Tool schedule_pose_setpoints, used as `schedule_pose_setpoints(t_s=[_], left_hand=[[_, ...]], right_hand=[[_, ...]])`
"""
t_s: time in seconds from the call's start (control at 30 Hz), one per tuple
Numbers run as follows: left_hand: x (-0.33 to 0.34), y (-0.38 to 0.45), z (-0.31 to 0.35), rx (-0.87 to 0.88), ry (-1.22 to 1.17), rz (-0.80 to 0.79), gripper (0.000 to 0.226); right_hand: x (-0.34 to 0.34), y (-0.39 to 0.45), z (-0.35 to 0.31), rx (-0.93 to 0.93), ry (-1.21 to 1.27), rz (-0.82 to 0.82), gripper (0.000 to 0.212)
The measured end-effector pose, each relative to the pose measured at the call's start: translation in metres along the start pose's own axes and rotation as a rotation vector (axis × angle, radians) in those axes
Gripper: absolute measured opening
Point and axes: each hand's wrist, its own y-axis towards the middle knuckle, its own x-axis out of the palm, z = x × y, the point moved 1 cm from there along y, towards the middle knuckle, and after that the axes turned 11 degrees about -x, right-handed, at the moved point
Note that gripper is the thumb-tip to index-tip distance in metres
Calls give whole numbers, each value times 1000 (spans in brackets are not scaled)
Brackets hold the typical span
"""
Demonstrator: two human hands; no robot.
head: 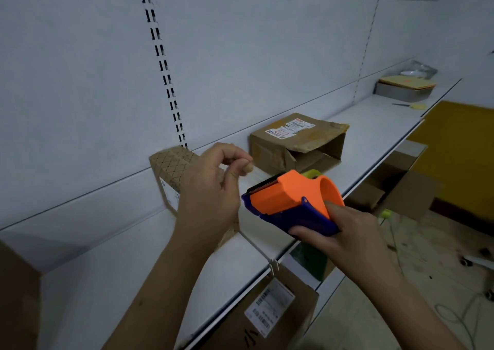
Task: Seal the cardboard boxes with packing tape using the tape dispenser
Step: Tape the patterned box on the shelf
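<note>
Tape dispenser [291,202], orange and blue, sits gripped in the right hand [344,237] above the white shelf [374,125]. Left hand [211,189] hovers just beside its toothed edge, thumb and forefinger pinched together; whether tape is between them, I cannot tell. One cardboard box [296,141] lies open-ended behind, on the shelf.

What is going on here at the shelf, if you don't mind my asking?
A person is getting ready to tape boxes. The right hand grips an orange and blue tape dispenser above the white shelf, while the left hand pinches near its toothed edge, apparently pulling the tape end, though the tape itself is hard to see. A patterned box stands behind the left hand, and an open cardboard box lies further along, not yet sealed.
</note>
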Motion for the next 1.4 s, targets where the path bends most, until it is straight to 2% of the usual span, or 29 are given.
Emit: schedule_pose_setpoints(t_s=[0.1, 0.23, 0.33, 0.5, 0.67, 0.87, 0.97, 1.13, 1.27, 1.4], left_hand=[[-21, 11, -3, -54, -65, 72, 29], [-29, 7, 5, 56, 73, -1, 21], [-22, -7, 6, 160, 145, 44, 10], [-5, -32, 1, 275, 259, 96, 19], [27, -69, -9, 284, 383, -25, 31], [66, -99, -19, 197, 532, -146, 64], [76, -104, -26, 148, 549, -152, 66], [80, -110, -28, 143, 568, -121, 59], [73, -105, -14, 163, 564, -99, 65], [76, -106, -19, 176, 631, -137, 69]], right_hand=[[-5, -9, 8, 91, 2, 6, 74], [-5, -17, 17, 210, -30, 11, 85], [2, -17, 15, 299, -97, -5, 78], [14, -14, -1, 460, -69, -43, 76], [24, -8, -19, 589, 160, 25, 69], [26, 2, -39, 788, 735, 141, 33], [26, 7, -45, 910, 979, 142, 34], [28, 13, -47, 919, 928, 150, 50], [30, 14, -49, 899, 878, 124, 58], [30, 14, -50, 932, 908, 128, 51]])
